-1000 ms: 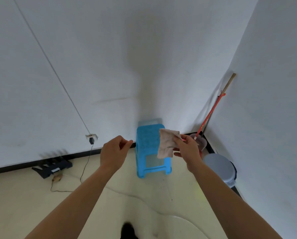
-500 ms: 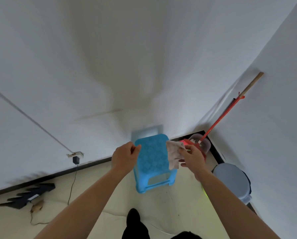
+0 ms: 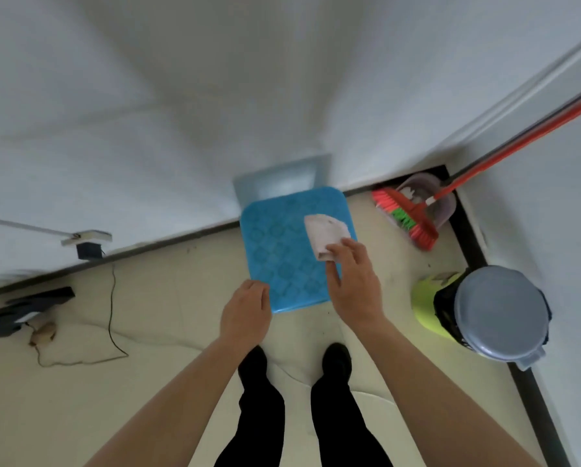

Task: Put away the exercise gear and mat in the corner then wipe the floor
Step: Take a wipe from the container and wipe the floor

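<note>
Cloth (image 3: pixel 326 232) now lies on the blue stool (image 3: pixel 282 257), frame centre, down from mid-air; my right grip (image 3: pixel 355 281) rests on its near edge, pinch unclear; left grip (image 3: pixel 247 310) loosely curled, empty. Wiping stage, I judge: next calls for a firm pinch, then down to the floor (image 3: pixel 164 298).

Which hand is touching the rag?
The right hand, its fingers resting on the rag on the blue stool. The left hand is off the rag.
</note>
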`<act>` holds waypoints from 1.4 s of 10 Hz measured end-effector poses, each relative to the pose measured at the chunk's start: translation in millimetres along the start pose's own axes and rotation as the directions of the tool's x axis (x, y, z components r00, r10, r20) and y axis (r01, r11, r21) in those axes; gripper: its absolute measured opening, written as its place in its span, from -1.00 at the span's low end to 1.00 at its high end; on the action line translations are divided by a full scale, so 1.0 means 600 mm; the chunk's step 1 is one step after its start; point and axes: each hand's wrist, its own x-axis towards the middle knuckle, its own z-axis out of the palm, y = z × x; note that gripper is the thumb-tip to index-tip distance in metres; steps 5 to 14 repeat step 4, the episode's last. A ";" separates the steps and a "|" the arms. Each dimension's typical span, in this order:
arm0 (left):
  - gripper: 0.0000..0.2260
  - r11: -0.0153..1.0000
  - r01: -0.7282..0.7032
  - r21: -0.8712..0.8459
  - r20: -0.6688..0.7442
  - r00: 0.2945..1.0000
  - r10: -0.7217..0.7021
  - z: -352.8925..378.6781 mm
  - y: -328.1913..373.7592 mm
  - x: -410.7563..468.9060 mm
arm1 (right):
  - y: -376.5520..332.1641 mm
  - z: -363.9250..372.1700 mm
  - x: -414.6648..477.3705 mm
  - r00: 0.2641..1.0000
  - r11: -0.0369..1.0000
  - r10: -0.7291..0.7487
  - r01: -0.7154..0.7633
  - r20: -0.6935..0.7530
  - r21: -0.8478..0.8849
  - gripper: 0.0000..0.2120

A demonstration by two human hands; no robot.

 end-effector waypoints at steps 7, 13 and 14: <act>-0.49 0.957 -0.023 0.291 0.446 0.887 -0.115 0.068 -0.027 0.064 | 0.084 0.066 0.010 0.733 0.938 0.038 0.208 0.679 -0.277 -0.48; -0.49 0.957 -0.023 0.291 0.446 0.887 -0.115 0.068 -0.027 0.064 | 0.084 0.066 0.010 0.733 0.938 0.038 0.208 0.679 -0.277 -0.48; -0.49 0.957 -0.023 0.291 0.446 0.887 -0.115 0.068 -0.027 0.064 | 0.084 0.066 0.010 0.733 0.938 0.038 0.208 0.679 -0.277 -0.48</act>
